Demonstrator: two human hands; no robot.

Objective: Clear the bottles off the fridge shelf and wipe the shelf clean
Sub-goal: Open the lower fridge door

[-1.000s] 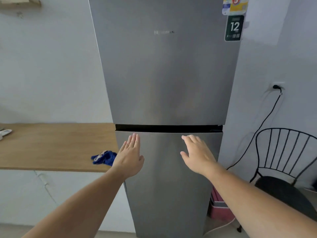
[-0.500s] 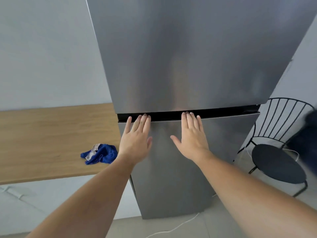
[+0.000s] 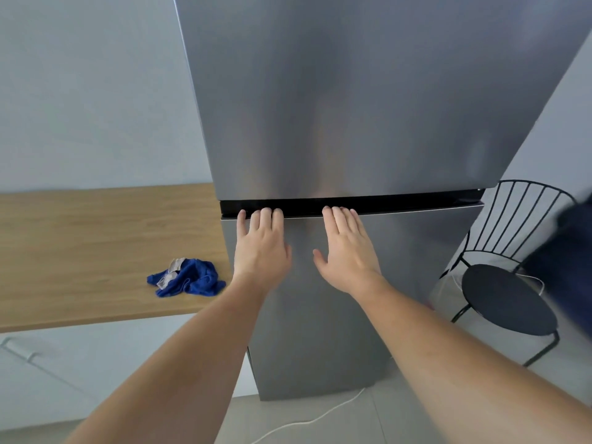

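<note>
A tall silver fridge (image 3: 352, 107) fills the middle of the view with both doors closed. A black gap (image 3: 416, 203) runs between the upper door and the lower door (image 3: 320, 331). My left hand (image 3: 261, 248) lies flat on the lower door, its fingertips hooked into the gap. My right hand (image 3: 347, 251) rests beside it, fingertips at the same gap. Neither hand holds anything. A crumpled blue cloth (image 3: 187, 282) lies on the wooden counter left of the fridge. The shelf and bottles are hidden behind the doors.
The wooden counter (image 3: 80, 251) runs along the white wall to the left, with white cabinets below. A black wire chair (image 3: 509, 283) stands right of the fridge. A white cable (image 3: 307, 421) trails on the tiled floor in front.
Both hands have moved up the lower door until the fingertips reached the black gap. The view has come closer to the fridge and tilted down.
</note>
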